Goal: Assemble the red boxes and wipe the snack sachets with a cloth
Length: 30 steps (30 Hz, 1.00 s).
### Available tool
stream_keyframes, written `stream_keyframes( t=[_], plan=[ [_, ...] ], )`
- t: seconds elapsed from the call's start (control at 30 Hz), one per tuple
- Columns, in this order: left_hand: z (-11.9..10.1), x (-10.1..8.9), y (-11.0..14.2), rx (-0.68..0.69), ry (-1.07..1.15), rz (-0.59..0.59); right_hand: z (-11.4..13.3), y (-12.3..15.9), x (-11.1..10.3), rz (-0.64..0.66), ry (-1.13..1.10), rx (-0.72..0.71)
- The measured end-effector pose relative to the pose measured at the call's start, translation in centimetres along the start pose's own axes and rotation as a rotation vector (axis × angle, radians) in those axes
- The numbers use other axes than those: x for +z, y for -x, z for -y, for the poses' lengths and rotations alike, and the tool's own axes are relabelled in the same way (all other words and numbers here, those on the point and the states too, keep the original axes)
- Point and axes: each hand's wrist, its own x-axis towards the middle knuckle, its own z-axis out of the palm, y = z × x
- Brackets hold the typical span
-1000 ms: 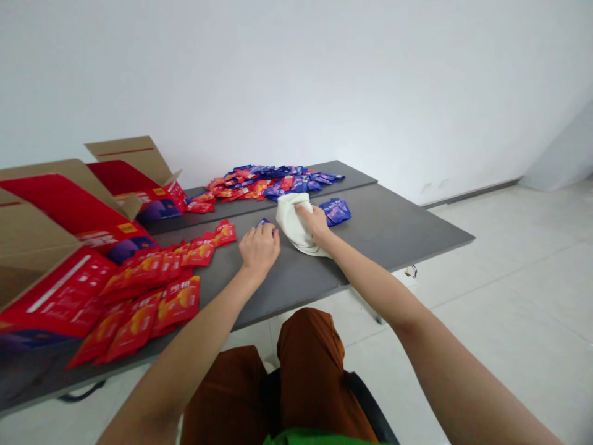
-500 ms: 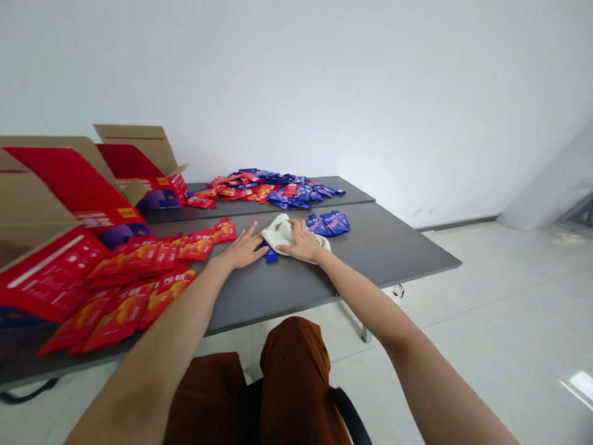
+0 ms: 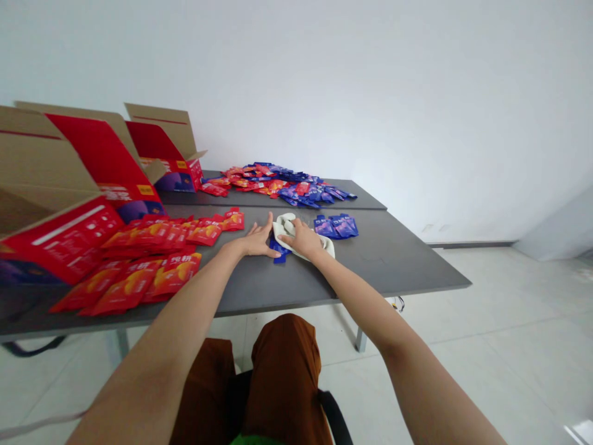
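My right hand is closed on a crumpled white cloth, pressing it against the dark grey table. From under the cloth's left side pokes a blue packet, partly covered. My left hand is beside it with fingers apart, its thumb close to the packet's edge; I cannot tell whether they touch. To the right of the cloth lie several overlapping blue packets. Left of my left hand, red packets with orange pictures lie in overlapping rows.
Two open red cartons stand at the left, a near one and a far one. A mixed heap of red and blue packets lies along the table's back, near the white wall. The table's right corner juts over a pale floor.
My left hand has turned more upright and come nearer the blue packet, and more of that packet shows. My right hand stays on the cloth. The whole view has shifted slightly.
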Motion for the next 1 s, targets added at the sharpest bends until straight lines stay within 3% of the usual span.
stream_keyframes(
  t=[0.27, 0.43, 0.57, 0.67, 0.73, 0.87, 1.0],
  plan=[
    [0.0, -0.7, -0.4, -0.081, -0.026, 0.129, -0.2, -2.6, 0.2, 0.039, 0.023, 0.052],
    [-0.3, -0.6, 0.5, -0.167, -0.074, 0.004, -0.9, -2.0, -1.1, 0.189, 0.061, -0.224],
    [-0.2, -0.4, 1.0, -0.134, 0.018, -0.076, -1.7, -0.4, -2.2, 0.323, 0.008, -0.448],
    [0.0, -0.4, 1.0, -0.097, 0.034, -0.072, -2.1, -0.1, -2.0, 0.325, -0.078, -0.570],
    [0.2, -0.5, 0.9, -0.105, 0.018, -0.066, -2.2, -0.8, -1.5, 0.271, -0.104, -0.557],
    [0.6, -0.6, 0.6, -0.182, -0.023, -0.038, -2.0, -3.8, -0.6, 0.195, -0.055, -0.371],
    [0.8, -0.4, 0.6, -0.176, -0.046, -0.059, -1.6, -5.0, -1.1, 0.233, -0.040, -0.339]
  ],
)
